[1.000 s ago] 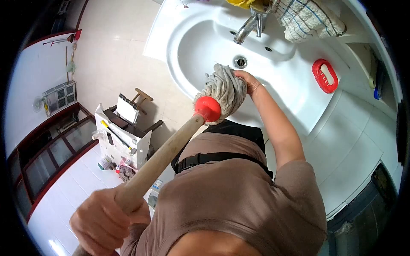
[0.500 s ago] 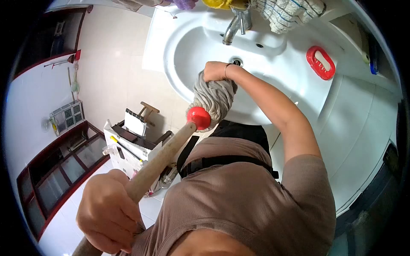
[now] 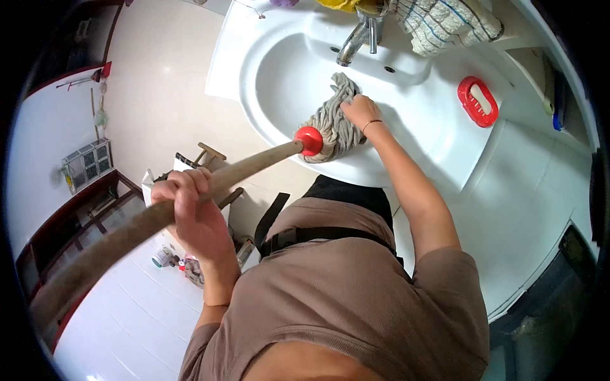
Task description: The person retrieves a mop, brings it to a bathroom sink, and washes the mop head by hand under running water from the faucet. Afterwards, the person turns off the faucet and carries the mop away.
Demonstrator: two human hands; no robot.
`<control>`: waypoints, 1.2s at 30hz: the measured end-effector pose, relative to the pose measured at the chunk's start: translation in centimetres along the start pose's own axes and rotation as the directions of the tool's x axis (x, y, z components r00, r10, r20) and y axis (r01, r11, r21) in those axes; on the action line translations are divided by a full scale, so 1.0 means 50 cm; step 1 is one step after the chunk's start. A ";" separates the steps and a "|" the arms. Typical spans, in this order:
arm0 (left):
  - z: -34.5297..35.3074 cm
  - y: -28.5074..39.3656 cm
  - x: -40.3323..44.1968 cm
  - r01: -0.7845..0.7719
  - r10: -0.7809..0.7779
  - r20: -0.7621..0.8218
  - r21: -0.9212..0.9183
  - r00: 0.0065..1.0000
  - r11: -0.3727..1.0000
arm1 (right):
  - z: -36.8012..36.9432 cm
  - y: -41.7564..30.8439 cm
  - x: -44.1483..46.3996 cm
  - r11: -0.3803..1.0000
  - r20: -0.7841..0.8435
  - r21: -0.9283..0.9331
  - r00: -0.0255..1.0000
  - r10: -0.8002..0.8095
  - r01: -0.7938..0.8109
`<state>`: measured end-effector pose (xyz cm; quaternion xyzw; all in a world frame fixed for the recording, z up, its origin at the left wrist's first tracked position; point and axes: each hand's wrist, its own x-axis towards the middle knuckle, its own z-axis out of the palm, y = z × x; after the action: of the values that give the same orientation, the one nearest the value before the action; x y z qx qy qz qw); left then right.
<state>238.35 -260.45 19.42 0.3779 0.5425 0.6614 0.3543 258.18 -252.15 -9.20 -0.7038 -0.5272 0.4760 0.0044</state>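
My left hand [image 3: 194, 213] is wrapped round the wooden mop handle [image 3: 254, 164], which slants from the lower left up to the red mop cap [image 3: 309, 141]. Grey, wet-looking strands of the mop head [image 3: 330, 124] hang over the front rim of the white sink [image 3: 279, 70], their ends inside the basin. My right hand [image 3: 361, 111], with a thin band at the wrist, is closed on the strands near their middle. The mop head hides the drain.
A chrome faucet [image 3: 353, 46] stands at the sink's back, beside a checked cloth [image 3: 438, 25] and a yellow cloth [image 3: 340, 4]. A red soap dish [image 3: 478, 101] with white soap sits at the right. A small wooden stool [image 3: 210, 154] is on the floor at the left.
My left hand has moved up and now grips the handle with its fingers curled over the top. The mop head has moved further over the basin, and my right hand has shifted right along the strands.
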 end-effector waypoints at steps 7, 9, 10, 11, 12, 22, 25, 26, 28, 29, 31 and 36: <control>-0.090 -0.031 0.055 0.069 -0.060 0.068 -0.134 0.996 0.989 | 0.033 0.017 0.071 0.963 -0.051 -0.051 0.962 -0.268 0.266; -0.108 -0.037 0.063 0.107 -0.098 0.062 -0.162 0.993 0.981 | 0.045 0.012 0.103 0.928 0.000 -0.091 0.932 -0.364 0.362; -0.113 -0.045 0.068 0.105 -0.097 0.054 -0.162 0.994 0.981 | 0.051 0.006 0.124 0.926 0.006 -0.094 0.930 -0.367 0.366; -0.119 -0.049 0.070 0.091 -0.084 0.045 -0.184 0.995 0.979 | 0.060 -0.001 0.140 0.922 0.033 -0.144 0.933 -0.357 0.358; -0.124 -0.051 0.071 0.077 -0.071 0.035 -0.204 0.997 0.976 | 0.073 -0.004 0.154 0.916 0.060 -0.194 0.936 -0.346 0.351; -0.154 -0.051 0.056 0.078 -0.094 -0.065 -0.214 0.993 0.974 | 0.028 0.027 0.089 0.912 0.315 -0.054 0.874 -0.370 0.406; -0.161 -0.052 0.052 0.074 -0.090 -0.046 -0.267 0.995 0.961 | 0.016 0.074 0.073 0.945 0.317 0.204 0.896 -0.311 0.255; -0.163 -0.051 0.052 0.076 -0.092 -0.040 -0.303 0.995 0.950 | 0.031 0.096 0.078 0.945 0.318 0.196 0.895 -0.313 0.261; -0.156 -0.046 0.053 0.073 -0.089 -0.034 -0.328 0.995 0.942 | 0.047 0.118 0.064 0.929 0.217 0.367 0.967 -0.130 0.042; -0.149 -0.042 0.057 0.076 -0.089 -0.022 -0.346 0.996 0.935 | 0.072 0.139 0.074 0.917 0.126 0.396 0.987 -0.097 0.040; -0.130 -0.031 0.067 0.066 -0.056 0.039 -0.348 0.998 0.935 | 0.094 0.159 0.093 0.866 0.218 0.499 0.973 -0.076 -0.044; -0.078 0.043 0.093 -0.002 0.075 0.268 -0.263 0.961 0.965 | 0.103 0.120 0.043 0.440 0.415 0.828 0.908 -0.062 -0.348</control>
<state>232.63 -258.46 21.61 0.4267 0.3888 0.6748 0.4598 259.11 -255.76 -16.53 -0.5309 -0.1265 0.8069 0.2261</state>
